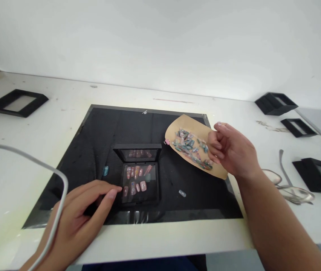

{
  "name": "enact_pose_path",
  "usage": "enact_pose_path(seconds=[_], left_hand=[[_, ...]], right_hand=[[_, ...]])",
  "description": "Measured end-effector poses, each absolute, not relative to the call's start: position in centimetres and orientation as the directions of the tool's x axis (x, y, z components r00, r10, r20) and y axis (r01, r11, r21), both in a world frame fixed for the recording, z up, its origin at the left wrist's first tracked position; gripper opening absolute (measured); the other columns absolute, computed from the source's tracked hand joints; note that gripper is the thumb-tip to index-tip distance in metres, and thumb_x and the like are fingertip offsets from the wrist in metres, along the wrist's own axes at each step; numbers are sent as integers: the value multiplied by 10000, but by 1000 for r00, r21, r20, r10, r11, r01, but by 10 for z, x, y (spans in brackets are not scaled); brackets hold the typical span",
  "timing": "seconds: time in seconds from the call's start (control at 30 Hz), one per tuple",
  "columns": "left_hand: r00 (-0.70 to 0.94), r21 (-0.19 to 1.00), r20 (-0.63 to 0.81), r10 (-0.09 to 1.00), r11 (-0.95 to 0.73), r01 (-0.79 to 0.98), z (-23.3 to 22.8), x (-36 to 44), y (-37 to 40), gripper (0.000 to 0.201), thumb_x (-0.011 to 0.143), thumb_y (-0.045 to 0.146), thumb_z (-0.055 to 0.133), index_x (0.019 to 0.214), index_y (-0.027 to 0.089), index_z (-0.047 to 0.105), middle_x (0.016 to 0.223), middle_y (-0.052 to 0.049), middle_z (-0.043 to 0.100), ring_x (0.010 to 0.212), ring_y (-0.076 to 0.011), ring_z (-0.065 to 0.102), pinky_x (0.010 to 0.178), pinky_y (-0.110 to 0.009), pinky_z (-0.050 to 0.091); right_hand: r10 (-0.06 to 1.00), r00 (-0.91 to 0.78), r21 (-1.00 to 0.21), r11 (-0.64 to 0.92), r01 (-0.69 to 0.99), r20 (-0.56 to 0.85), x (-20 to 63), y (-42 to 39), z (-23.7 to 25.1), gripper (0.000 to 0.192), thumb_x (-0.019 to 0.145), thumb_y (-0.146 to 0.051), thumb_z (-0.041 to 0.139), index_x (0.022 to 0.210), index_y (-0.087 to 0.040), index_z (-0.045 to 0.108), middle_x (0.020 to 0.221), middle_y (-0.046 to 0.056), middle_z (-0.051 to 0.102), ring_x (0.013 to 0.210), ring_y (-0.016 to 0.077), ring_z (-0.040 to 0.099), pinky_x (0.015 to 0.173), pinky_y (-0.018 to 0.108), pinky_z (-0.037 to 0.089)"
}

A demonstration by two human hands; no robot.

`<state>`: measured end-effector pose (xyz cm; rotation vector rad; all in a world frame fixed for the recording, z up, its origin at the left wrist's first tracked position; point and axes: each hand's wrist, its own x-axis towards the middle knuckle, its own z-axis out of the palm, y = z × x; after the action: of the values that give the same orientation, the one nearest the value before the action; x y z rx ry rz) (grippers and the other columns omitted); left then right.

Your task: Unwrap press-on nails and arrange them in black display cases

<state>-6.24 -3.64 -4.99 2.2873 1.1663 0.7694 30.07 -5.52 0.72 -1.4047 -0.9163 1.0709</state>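
Note:
A black hinged case (157,184) stands with its lid raised on the dark mat. Two rows of pink and clear decorated press-on nails (136,173) lie in it, with a pale greenish piece at the right. My left hand (84,210) has its fingers stretched toward the case, the index fingertip at its left edge. My right hand (231,148) is raised over the right side of a tan paper tray (183,121), fingers curled; whether anything is in them is hidden. Many blue-green and pink press-on nails (188,145) are heaped in that tray.
One blue nail (105,171) and one pale nail (182,193) lie loose on the black mat (98,128). Black frames (19,102) stand at the left and right. Eyeglasses (293,192) lie by my right forearm. A white cable (61,180) crosses before my left hand.

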Motion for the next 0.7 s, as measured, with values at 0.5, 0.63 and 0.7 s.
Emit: enact_pose_path(seconds=[0.5, 0.63, 0.7], left_hand=[[446, 631, 328, 833, -545, 553, -45, -58, -38, 102, 953, 297, 617, 946, 269, 715, 916, 45, 753, 834, -112, 711, 758, -190, 542], [439, 639, 322, 839, -534, 553, -40, -56, -39, 93, 948, 255, 618, 952, 257, 711, 905, 45, 744, 827, -110, 697, 754, -201, 533], [454, 633, 340, 823, -558, 537, -37, -56, -40, 101, 937, 219, 622, 962, 252, 714, 916, 35, 731, 853, -116, 684, 776, -218, 528]], right_hand=[[992, -36, -904, -123, -409, -119, 263, -79, 15, 133, 993, -309, 514, 868, -267, 528, 560, -89, 368, 411, 88, 262, 357, 180, 354], [972, -219, -860, -186, -476, -89, 253, -83, 11, 128, 1004, -327, 522, 892, -269, 547, 576, -85, 387, 440, 90, 278, 390, 174, 386], [958, -275, -844, -215, -491, -84, 249, -86, 11, 122, 1008, -339, 529, 910, -271, 557, 591, -80, 384, 460, 91, 286, 412, 174, 396]])
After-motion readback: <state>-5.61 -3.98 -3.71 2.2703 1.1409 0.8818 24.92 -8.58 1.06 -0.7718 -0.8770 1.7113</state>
